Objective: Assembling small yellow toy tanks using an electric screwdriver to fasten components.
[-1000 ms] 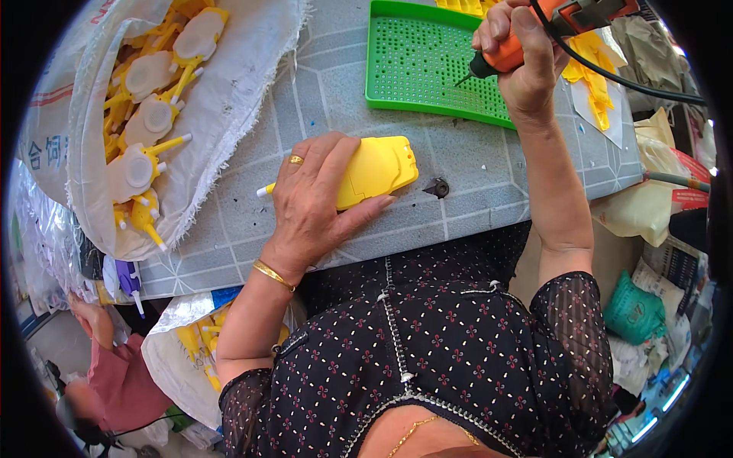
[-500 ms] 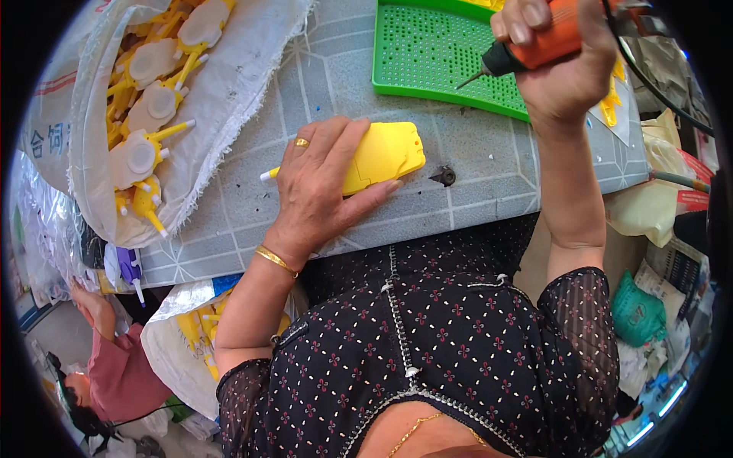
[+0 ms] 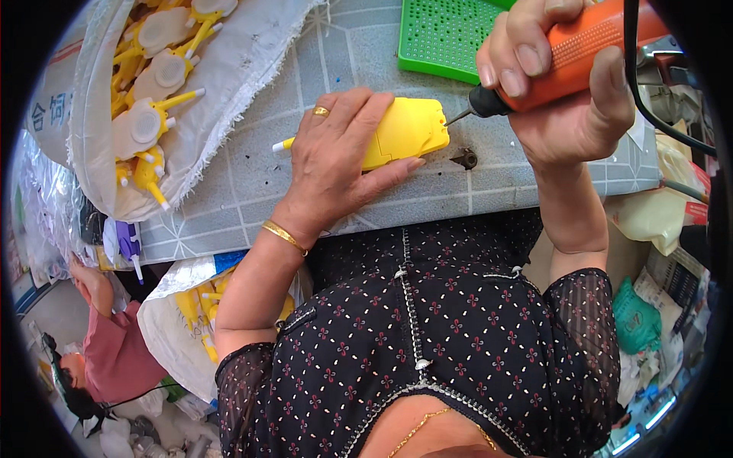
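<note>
My left hand point(image 3: 328, 149), wearing a ring and a bangle, is closed over a flat yellow plastic casing point(image 3: 412, 130) and holds it against the table. A white-tipped yellow stem point(image 3: 283, 145) sticks out on the hand's left side. In my right hand point(image 3: 569, 122) is an orange electric screwdriver point(image 3: 584, 57), its fingers wrapped round the body. The thin bit point(image 3: 460, 117) points left, its tip at the notched right end of the casing. Whether the bit sits in a hole is too small to tell.
A green perforated tray point(image 3: 443, 42) lies behind the casing. At left, a white woven sack point(image 3: 252, 84) holds several yellow parts with pale round discs. A small dark metal piece point(image 3: 467, 159) is on the table. The screwdriver's black cable point(image 3: 649, 114) hangs at right. Another person point(image 3: 114, 351) sits lower left.
My right hand has brought the screwdriver down and left, from over the green tray to the casing's end. My left hand keeps its hold. The whole view has shifted slightly.
</note>
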### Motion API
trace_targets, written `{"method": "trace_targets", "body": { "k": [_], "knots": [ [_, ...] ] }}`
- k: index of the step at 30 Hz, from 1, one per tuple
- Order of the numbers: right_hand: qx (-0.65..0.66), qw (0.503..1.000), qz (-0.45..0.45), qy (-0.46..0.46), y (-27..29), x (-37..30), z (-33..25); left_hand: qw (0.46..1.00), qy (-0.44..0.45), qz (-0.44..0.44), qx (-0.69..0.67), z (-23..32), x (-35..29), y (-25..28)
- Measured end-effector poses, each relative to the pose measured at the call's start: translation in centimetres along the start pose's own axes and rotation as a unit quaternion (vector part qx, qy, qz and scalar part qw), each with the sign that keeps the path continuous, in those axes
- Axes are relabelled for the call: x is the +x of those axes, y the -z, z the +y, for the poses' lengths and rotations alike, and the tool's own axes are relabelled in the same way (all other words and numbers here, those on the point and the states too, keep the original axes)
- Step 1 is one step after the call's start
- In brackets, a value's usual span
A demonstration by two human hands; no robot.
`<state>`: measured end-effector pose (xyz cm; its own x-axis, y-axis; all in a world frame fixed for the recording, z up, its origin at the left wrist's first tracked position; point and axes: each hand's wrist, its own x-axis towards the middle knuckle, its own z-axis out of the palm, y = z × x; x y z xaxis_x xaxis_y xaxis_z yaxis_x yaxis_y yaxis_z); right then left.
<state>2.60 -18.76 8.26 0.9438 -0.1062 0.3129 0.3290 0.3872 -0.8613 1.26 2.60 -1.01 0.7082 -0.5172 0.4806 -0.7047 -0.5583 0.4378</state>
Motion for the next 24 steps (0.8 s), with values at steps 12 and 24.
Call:
{"method": "trace_targets", "body": {
  "k": [12, 24],
  "knots": [
    [0.026, 0.999, -0.033, -0.021, 0.7, -0.2, 1.2, 1.000, -0.007, 0.003, 0.000, 0.1, 0.2, 0.3],
    [0.052, 0.997, -0.053, -0.025, 1.1, -1.4, 1.8, 0.999, -0.012, -0.017, 0.026, 0.5, 0.2, 0.2]
  ]
}}
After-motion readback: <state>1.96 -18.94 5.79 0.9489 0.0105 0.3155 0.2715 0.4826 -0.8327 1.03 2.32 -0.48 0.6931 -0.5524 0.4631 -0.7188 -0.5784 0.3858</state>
